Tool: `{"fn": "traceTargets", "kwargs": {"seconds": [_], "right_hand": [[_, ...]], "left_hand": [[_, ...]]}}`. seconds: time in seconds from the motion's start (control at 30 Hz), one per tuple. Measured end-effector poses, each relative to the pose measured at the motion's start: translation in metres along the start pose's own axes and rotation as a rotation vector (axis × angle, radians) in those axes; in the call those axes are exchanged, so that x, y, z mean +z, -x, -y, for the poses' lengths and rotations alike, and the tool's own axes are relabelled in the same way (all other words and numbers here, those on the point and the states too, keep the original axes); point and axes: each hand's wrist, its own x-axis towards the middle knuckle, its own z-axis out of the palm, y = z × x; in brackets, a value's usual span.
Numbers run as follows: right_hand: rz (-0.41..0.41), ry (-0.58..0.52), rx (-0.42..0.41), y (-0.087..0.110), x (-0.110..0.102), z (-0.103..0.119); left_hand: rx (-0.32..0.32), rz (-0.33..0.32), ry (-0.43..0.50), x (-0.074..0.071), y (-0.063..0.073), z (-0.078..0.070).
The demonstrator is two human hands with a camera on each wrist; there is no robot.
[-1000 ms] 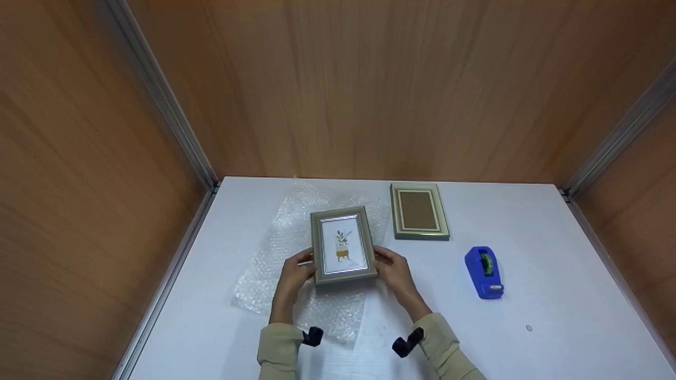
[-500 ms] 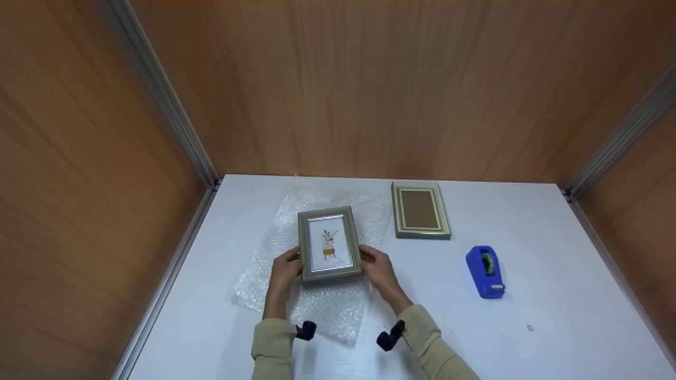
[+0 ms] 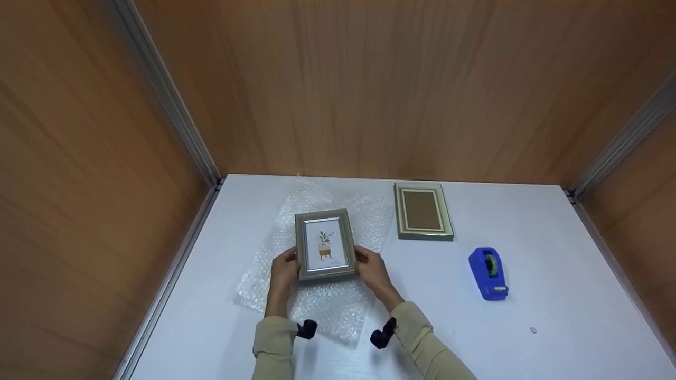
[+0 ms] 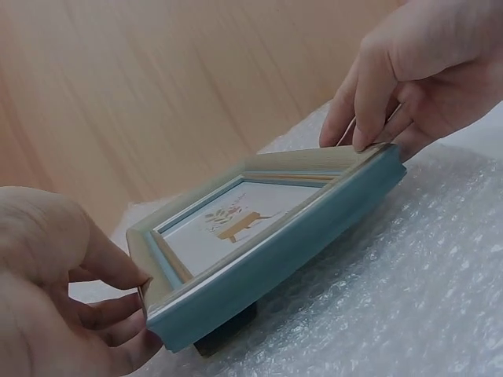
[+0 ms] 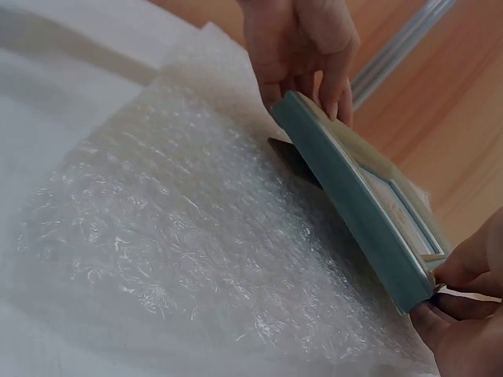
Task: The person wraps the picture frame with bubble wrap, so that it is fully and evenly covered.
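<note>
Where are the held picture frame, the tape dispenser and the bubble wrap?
Picture frame (image 3: 325, 245), head view: centre of its face.
Tape dispenser (image 3: 487, 279), head view: blue body, mid-length.
Bubble wrap (image 5: 185, 228), right wrist view: uncovered middle.

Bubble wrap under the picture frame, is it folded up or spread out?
Spread out: the bubble wrap extends past the picture frame on all sides in the head view.
</note>
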Motion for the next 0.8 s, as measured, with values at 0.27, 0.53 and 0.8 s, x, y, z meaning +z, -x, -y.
{"fn": "traceTargets", "kwargs": {"seconds": [0.27,0.53,0.8], "right_hand": [[0.005,0.058,0.020,-0.005,0.004,0.000],[0.001,0.066,-0.010,-0.007,0.007,0.001],[0.022,0.092,-0.006,-0.012,0.009,-0.002]], "left_hand": [[-0.017,0.001,0.014,0.002,-0.003,0.003],[-0.008,-0.016,0.038,0.001,-0.003,0.005],[-0.006,-0.017,-0.018,0.000,-0.004,0.007]]}}
